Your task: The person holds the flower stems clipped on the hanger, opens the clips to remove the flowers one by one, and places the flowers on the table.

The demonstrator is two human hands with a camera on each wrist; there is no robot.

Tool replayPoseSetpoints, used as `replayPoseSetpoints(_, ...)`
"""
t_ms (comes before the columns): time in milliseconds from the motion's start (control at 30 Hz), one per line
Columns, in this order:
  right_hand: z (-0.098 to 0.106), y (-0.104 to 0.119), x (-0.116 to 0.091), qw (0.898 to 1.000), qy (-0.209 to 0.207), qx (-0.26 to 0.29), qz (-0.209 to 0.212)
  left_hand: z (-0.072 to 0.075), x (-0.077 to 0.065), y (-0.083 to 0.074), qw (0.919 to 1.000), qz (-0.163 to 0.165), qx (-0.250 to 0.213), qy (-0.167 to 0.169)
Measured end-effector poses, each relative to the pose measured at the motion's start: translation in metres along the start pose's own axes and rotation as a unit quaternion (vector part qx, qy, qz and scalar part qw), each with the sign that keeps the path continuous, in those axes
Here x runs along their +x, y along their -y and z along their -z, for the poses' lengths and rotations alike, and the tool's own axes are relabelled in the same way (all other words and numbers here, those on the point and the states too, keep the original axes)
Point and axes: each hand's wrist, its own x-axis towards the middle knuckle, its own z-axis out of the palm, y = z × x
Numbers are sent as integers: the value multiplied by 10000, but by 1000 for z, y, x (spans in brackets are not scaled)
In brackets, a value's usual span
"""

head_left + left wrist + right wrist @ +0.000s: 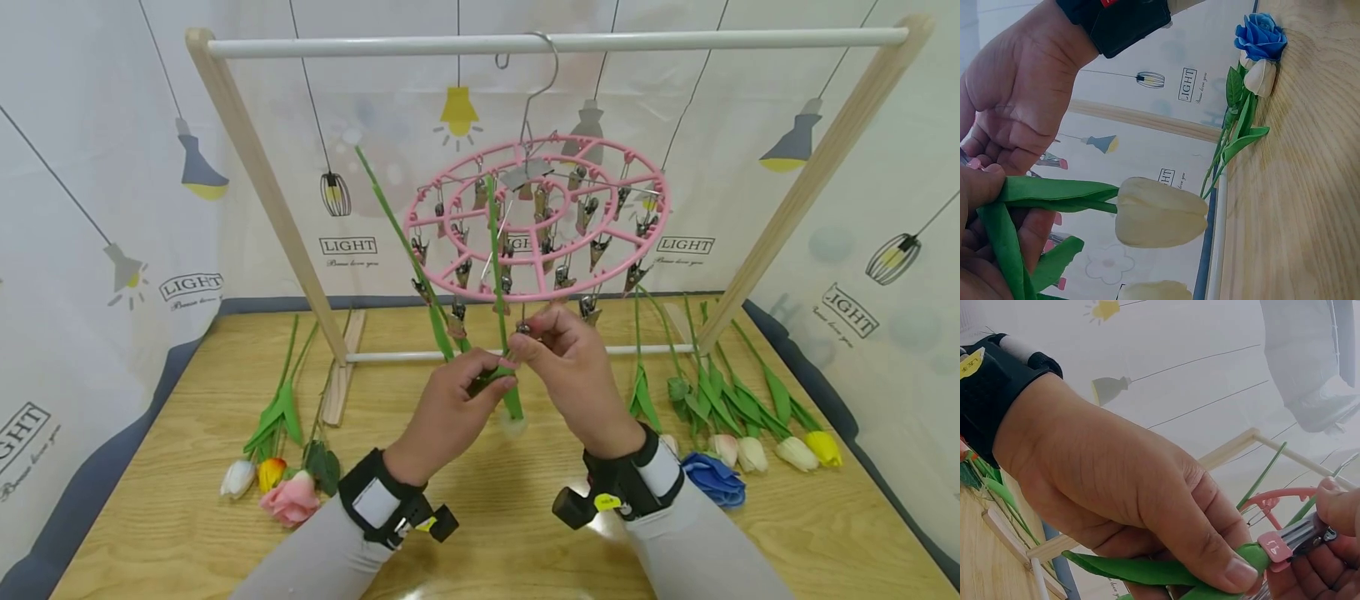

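Note:
In the head view, my left hand (461, 404) pinches the green stem and leaves of a white tulip (1161, 212), whose bloom hangs downward. My right hand (566, 367) pinches the metal handles of a clip (1304, 536) below the pink round hanger (540, 296). In the right wrist view, the clip's pink tip is right at the green stem, beside my left thumb. Left of it, another green stem (401, 225) stands up past the hanger's rim by a clip; a second whitish bloom (1157, 291) shows partly in the left wrist view.
The hanger hangs by a metal hook from the white bar (375, 46) of a wooden-legged rack. Several clips dangle from it. On the table, tulips and a pink rose (291, 498) lie at left; several tulips and a blue rose (714, 481) lie at right.

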Motion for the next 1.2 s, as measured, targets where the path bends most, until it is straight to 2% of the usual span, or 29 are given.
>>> replayPoseSetpoints(433,0,0,-2,9987,52,251,443,2,-3,0,9999,17,100,44)
replayPoseSetpoints(667,2,3,-1,9982,69,336,496,8,-9,-2,9993,356,87,25)
replayPoseSetpoints(833,1,7,-1,9994,34,182,283,13,-14,-4,9990,440,-49,-66)
replayPoseSetpoints(1000,0,7,-2,9990,-11,457,-26,16,-16,-7,9990,333,-92,-274)
replayPoseSetpoints(1200,0,7,-1,9991,10,383,-178,21,-15,-10,9981,171,-204,-552)
